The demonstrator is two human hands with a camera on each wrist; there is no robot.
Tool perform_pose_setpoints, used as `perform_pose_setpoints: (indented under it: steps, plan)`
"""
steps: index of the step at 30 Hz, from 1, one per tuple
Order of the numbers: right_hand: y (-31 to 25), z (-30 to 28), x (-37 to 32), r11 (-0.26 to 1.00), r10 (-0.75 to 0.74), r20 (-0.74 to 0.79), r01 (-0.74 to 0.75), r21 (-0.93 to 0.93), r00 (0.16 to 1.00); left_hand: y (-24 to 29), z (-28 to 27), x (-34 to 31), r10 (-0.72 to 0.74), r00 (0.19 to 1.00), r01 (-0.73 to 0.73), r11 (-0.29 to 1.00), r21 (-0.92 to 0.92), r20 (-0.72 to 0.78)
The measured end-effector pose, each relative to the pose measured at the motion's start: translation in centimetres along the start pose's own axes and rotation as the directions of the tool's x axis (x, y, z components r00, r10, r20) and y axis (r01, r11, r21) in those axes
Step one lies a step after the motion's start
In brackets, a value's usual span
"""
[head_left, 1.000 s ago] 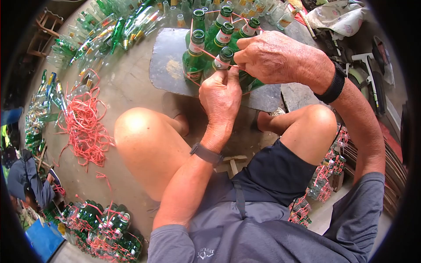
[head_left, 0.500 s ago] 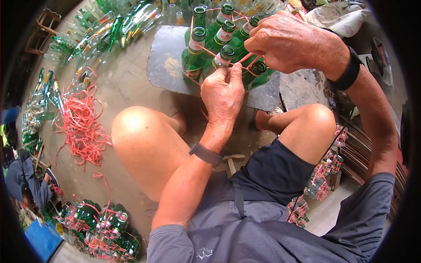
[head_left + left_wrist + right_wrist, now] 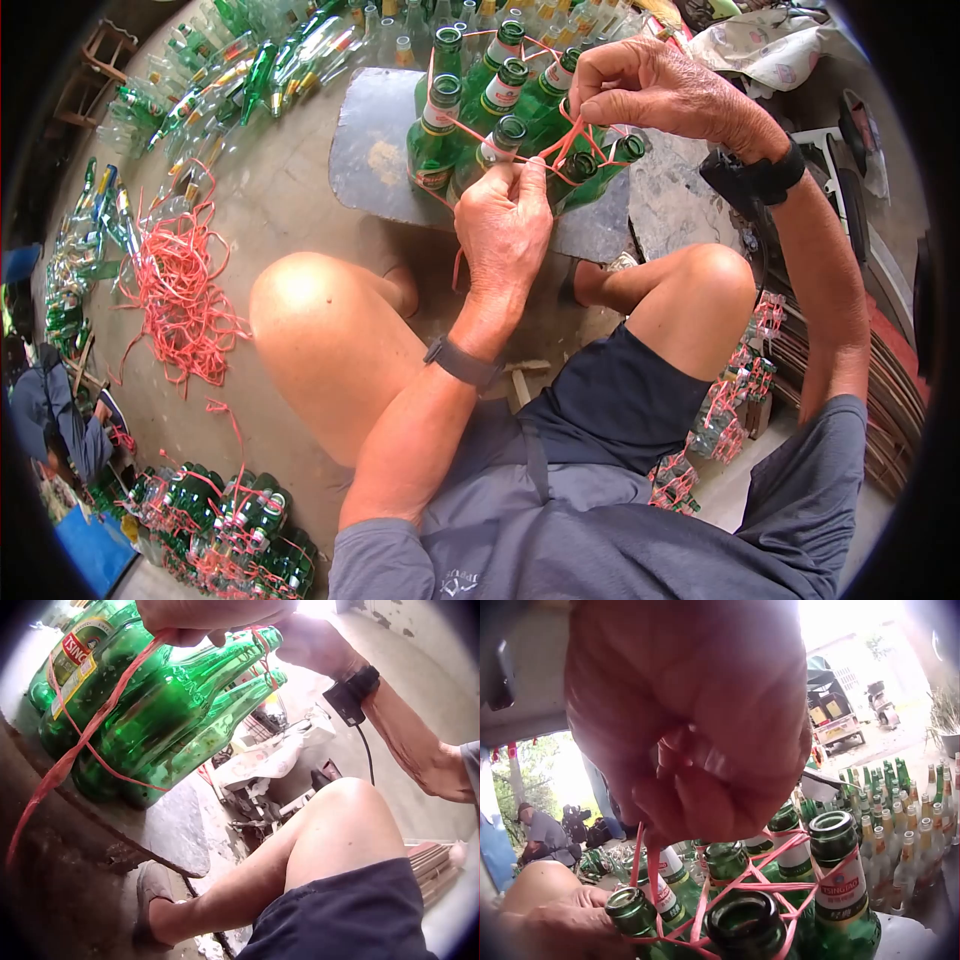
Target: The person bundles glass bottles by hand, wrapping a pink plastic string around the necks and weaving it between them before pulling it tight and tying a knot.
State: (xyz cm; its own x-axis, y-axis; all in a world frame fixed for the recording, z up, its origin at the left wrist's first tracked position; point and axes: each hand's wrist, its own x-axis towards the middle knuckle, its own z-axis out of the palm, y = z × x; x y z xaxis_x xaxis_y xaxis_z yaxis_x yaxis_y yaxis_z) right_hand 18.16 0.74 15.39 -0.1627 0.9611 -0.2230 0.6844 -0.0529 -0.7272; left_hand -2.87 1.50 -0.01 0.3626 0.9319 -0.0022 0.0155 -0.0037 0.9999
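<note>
1. On the floor at far left, loose green and clear glass bottles (image 3: 90,245), mostly lying down.
2. Next, tangled pile of thin red-pink plastic string (image 3: 185,295); below it, green glass bottles bundled in similar string (image 3: 230,525).
3. Grey flat board (image 3: 380,145), scuffed, in front of the person's knees.
4. On board: cluster of green glass beer bottles with white neck labels (image 3: 506,92), grouped close. Red-pink plastic cord (image 3: 772,886) crosses between and loops round necks.
5. Left hand (image 3: 503,220) at cluster's near side, thumb and forefinger closed together, pinching cord; a tail hangs below the hand.
6. Right hand (image 3: 655,90) above cluster's right side, thumb and forefinger tips together on cord, strands rising to them from the necks. Other fingers bent.
7. Far right, stacked brown sheets (image 3: 850,385).
</note>
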Motion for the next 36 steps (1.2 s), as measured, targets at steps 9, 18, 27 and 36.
perform_pose_setpoints:
  steps: [9,18,27,36]
  plan:
    - [2.1,0.3,0.0,0.986,-0.047,-0.084,0.032,-0.164,0.995,0.9,0.0,-0.2,0.041,0.999,-0.042,0.998,0.046,0.016]
    - [3.3,0.3,0.4,0.868,-0.268,-0.131,0.18,-0.464,0.955,0.9,0.2,-0.3,0.062,0.998,-0.062,0.998,0.025,0.014]
    - [4.6,0.1,1.4,0.85,-0.329,-0.124,0.236,-0.47,0.936,0.8,0.3,-0.2,0.119,0.993,-0.119,0.992,0.045,-0.003]
    - [0.5,1.0,1.5,0.867,-0.21,-0.174,0.101,-0.488,0.962,1.9,-1.6,0.9,0.043,0.985,-0.029,0.996,-0.089,0.169]
